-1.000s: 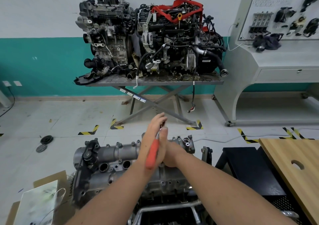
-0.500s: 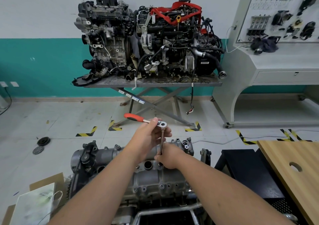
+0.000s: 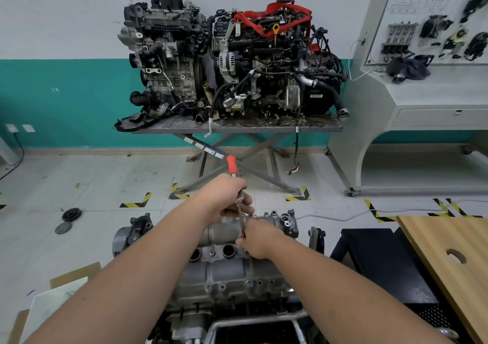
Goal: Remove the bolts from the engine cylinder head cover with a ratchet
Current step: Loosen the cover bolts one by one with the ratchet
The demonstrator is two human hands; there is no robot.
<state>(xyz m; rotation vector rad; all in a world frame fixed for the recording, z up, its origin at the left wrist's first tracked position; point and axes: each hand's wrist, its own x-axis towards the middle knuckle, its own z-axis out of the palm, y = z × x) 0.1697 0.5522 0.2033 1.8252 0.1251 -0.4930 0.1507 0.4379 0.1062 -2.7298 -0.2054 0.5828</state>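
Here, left hand (image 3: pixel 228 198): fist curled round the ratchet (image 3: pixel 235 182), orange handle pointing away.
Right hand (image 3: pixel 257 239): fingers pinching the extension shaft low, over the cylinder head cover (image 3: pixel 224 261).

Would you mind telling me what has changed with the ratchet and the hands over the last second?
The ratchet's orange handle swung round: it pointed toward the person, then to the left, and now points away, above the left hand. The left hand kept its grip near the ratchet head. The right hand stayed low on the extension bar, steadying it over the cylinder head cover, which has not moved.
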